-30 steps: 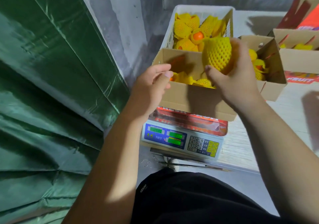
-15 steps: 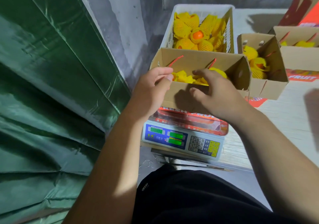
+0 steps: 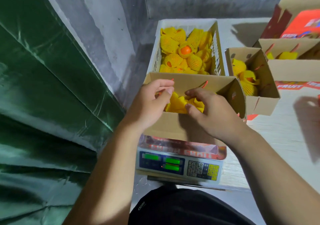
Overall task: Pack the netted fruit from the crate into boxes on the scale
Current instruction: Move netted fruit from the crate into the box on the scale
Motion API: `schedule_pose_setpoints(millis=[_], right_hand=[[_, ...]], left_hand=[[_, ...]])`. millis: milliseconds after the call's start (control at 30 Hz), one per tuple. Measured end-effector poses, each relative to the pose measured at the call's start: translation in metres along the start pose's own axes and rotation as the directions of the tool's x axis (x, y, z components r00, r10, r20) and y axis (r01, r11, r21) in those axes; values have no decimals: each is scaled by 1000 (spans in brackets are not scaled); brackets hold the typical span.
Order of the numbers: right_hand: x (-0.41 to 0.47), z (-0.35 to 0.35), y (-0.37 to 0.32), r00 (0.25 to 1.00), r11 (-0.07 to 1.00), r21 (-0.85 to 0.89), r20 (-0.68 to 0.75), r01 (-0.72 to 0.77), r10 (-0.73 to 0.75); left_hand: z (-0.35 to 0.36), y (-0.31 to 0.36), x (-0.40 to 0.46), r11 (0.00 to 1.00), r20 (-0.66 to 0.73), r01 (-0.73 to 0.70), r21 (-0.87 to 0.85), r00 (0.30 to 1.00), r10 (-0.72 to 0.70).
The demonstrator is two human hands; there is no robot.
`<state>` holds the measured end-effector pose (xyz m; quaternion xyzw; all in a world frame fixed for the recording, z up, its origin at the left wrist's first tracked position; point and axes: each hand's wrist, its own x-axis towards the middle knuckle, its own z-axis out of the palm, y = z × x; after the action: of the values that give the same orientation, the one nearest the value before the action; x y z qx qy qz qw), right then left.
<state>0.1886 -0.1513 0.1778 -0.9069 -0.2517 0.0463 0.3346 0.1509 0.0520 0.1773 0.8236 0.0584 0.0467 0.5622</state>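
Observation:
A brown cardboard box (image 3: pixel 174 126) stands on the electronic scale (image 3: pixel 178 166). Fruit in yellow foam netting (image 3: pixel 176 103) lies inside it. My right hand (image 3: pixel 213 110) reaches into the box, its curled fingers and thumb on the netted fruit. My left hand (image 3: pixel 150 101) sits at the box's left rim, thumb against the netting. Behind the box, a white plastic crate (image 3: pixel 217 51) holds several netted orange fruits (image 3: pixel 186 50).
A second cardboard box (image 3: pixel 266 93) with netted fruit stands to the right, with more boxes (image 3: pixel 294 69) behind it on the white table. A green tarpaulin (image 3: pixel 43 103) and grey wall close off the left side.
My right hand carried a netted fruit from above the crate down into the box on the scale. My left hand stayed at the box's left rim.

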Motion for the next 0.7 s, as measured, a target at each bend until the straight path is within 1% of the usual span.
schedule_pose_setpoints(millis=[100,200,267,333,400,433,500,533,567,633,667,700], right_hand=[[24,-7,4,995,999,33,-89,-31,33],[50,-14,10,983,999,24,-177,-46,49],[72,-19,17,980,996,15,-179,-87,88],[95,-23,29,982,987,-35,-111,-156,152],[120,-27,47,970,963,-120,13,-241,244],[130,-30,55,959,952,-156,67,-264,277],[156,-36,74,934,942,-171,167,-288,316],[171,-37,84,918,937,-182,216,-297,333],[187,-33,94,902,931,-213,258,-297,347],[217,-18,118,872,904,-311,300,-293,385],[228,-7,130,846,883,-365,329,-296,420],[237,4,142,803,855,-432,380,-286,460]], left_hand=[[-11,0,43,1000,56,-15,27,998,13],[-19,-3,96,985,130,-72,154,990,52],[-20,-13,137,968,200,-106,229,978,60],[-20,-27,178,945,272,-137,298,961,54],[-20,-44,216,916,358,-168,363,933,29],[-21,-54,231,898,399,-185,399,917,11],[-21,-73,255,841,478,-229,490,877,-40],[-21,-82,264,776,524,-288,561,849,-64],[-19,-90,273,663,567,-381,644,820,-80],[-13,-100,285,331,629,-568,753,770,-108],[-9,-103,288,195,638,-610,768,758,-139],[-4,-103,289,89,633,-629,772,750,-191]])
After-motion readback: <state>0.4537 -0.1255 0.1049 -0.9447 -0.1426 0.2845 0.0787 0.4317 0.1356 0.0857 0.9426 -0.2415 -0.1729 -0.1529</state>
